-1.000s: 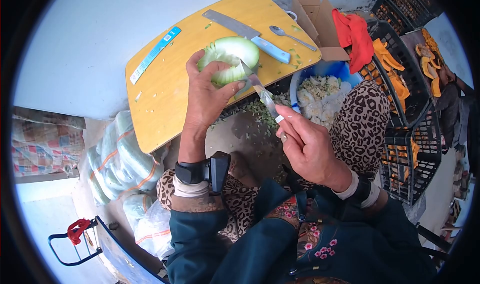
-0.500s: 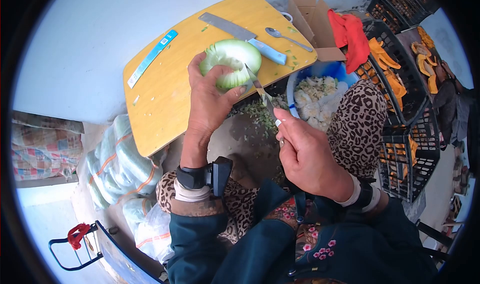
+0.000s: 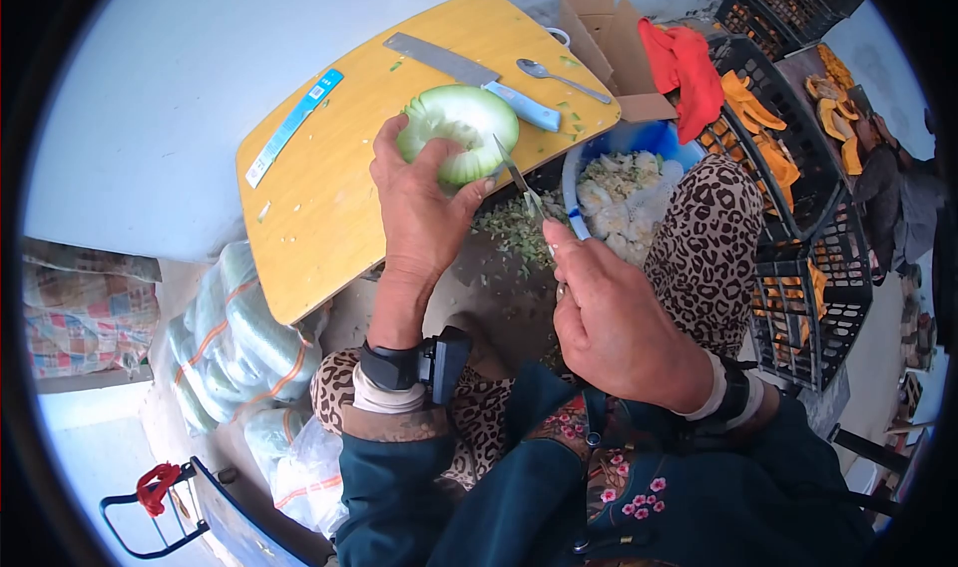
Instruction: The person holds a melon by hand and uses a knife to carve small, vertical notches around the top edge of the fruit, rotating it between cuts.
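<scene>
Melon (image 3: 477,113), pale green and hollowed, sits in my left hand (image 3: 424,203) at the near edge of the yellow table (image 3: 329,178), my thumb and fingers curled around its notched rim. My right hand (image 3: 624,317) grips a small knife (image 3: 521,183), its tip at the melon's right side. Beyond lie a blue-handled cleaver (image 3: 469,73) and a spoon (image 3: 564,79).

Two knives (image 3: 515,176) (one a cleaver (image 3: 442,59)), one cut melon (image 3: 477,114), one spoon (image 3: 536,69)
</scene>
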`<state>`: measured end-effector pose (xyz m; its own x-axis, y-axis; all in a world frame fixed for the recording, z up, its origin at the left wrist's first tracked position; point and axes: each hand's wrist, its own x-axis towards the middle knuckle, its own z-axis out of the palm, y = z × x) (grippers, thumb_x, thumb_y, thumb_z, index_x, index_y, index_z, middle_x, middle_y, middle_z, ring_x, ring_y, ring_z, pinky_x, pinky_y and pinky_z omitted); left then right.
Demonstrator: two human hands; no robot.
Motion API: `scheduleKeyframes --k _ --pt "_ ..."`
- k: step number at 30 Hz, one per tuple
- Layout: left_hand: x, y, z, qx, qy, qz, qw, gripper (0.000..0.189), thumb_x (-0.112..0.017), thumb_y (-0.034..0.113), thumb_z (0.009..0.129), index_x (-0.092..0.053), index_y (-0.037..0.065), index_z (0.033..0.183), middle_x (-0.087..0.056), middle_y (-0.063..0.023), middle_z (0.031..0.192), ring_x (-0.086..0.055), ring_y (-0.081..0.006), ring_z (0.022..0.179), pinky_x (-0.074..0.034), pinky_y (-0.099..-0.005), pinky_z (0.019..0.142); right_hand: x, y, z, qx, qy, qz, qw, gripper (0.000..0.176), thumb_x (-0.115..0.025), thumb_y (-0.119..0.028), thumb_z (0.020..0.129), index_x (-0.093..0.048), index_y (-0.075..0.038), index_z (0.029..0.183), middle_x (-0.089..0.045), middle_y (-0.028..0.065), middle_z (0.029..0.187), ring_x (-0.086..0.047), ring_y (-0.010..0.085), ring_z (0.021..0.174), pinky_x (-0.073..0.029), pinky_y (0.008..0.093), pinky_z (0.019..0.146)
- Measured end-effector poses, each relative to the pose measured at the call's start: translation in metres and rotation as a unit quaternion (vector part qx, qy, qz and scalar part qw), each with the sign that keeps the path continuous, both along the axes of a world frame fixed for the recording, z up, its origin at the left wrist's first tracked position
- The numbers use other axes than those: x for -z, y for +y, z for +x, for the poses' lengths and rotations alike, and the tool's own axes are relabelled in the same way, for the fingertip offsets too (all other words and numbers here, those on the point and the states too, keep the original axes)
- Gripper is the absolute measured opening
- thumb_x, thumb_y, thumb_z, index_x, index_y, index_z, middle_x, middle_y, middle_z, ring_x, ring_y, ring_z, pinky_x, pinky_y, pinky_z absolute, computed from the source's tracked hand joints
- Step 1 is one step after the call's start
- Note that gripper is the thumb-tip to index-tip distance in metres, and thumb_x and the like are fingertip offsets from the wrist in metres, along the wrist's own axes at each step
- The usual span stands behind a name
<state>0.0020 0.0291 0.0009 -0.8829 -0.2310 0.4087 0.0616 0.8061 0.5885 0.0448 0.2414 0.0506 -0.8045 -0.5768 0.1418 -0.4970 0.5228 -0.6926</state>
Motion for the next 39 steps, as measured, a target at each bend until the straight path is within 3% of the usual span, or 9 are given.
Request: scheduleKeyframes --k 15,21,24,30,39 --pt "0.004 -0.005 0.001 0.0 0.007 0.015 1.0 0.043 -0.088 0.015 0.067 -0.07 0.01 0.105 -0.035 -0.0267 0.143 -0.04 -0.0454 0.129 -0.039 -0.0499 0.106 -0.016 0.006 -0.012 -0.036 -0.015 -0.01 0.999 0.049 -0.052 0.008 0.081 -0.049 0.012 0.13 -0.06 0.0226 0.091 -0.062 0.0374 0.079 -0.051 0.0426 0.075" --pt "0.004 -0.005 0.0 -0.001 0.005 0.017 1.0 0.041 -0.089 0.014 0.065 -0.072 0.01 0.103 -0.036 -0.0246 0.143 -0.041 -0.0432 0.126 -0.039 -0.049 0.105 -0.011 -0.005 -0.015 -0.02 0.001 -0.017 1.0 0.05 -0.053 0.005 0.082 -0.049 0.012 0.131 -0.061 0.0251 0.092 -0.061 0.0441 0.082 -0.05 0.0467 0.074" --pt "0.004 -0.003 -0.001 0.002 0.004 0.005 1.0 0.042 -0.089 0.014 0.063 -0.072 0.01 0.101 -0.038 -0.0222 0.143 -0.043 -0.0417 0.123 -0.041 -0.0482 0.103 -0.008 -0.019 -0.019 0.014 -0.002 0.04 0.999 0.053 -0.054 0.005 0.081 -0.046 0.012 0.133 -0.06 0.0278 0.093 -0.059 0.0473 0.084 -0.049 0.0501 0.074" --pt "0.003 0.004 -0.001 0.006 0.011 -0.003 1.0 0.042 -0.09 0.012 0.06 -0.072 0.01 0.098 -0.039 -0.0195 0.144 -0.045 -0.0404 0.12 -0.043 -0.0476 0.101 0.017 -0.038 -0.046 0.02 0.047 0.035 0.998 0.057 -0.056 0.004 0.081 -0.041 0.013 0.136 -0.059 0.0303 0.095 -0.059 0.0478 0.088 -0.048 0.0522 0.075" --pt "0.004 -0.006 0.0 0.025 0.011 0.049 0.998 0.042 -0.091 0.016 0.063 -0.072 0.008 0.099 -0.04 -0.0195 0.141 -0.043 -0.0406 0.125 -0.042 -0.0475 0.104 0.012 -0.017 -0.025 -0.013 0.017 0.039 0.999 0.059 -0.056 0.003 0.083 -0.041 0.008 0.14 -0.058 0.0292 0.102 -0.059 0.0476 0.089 -0.049 0.0521 0.077"
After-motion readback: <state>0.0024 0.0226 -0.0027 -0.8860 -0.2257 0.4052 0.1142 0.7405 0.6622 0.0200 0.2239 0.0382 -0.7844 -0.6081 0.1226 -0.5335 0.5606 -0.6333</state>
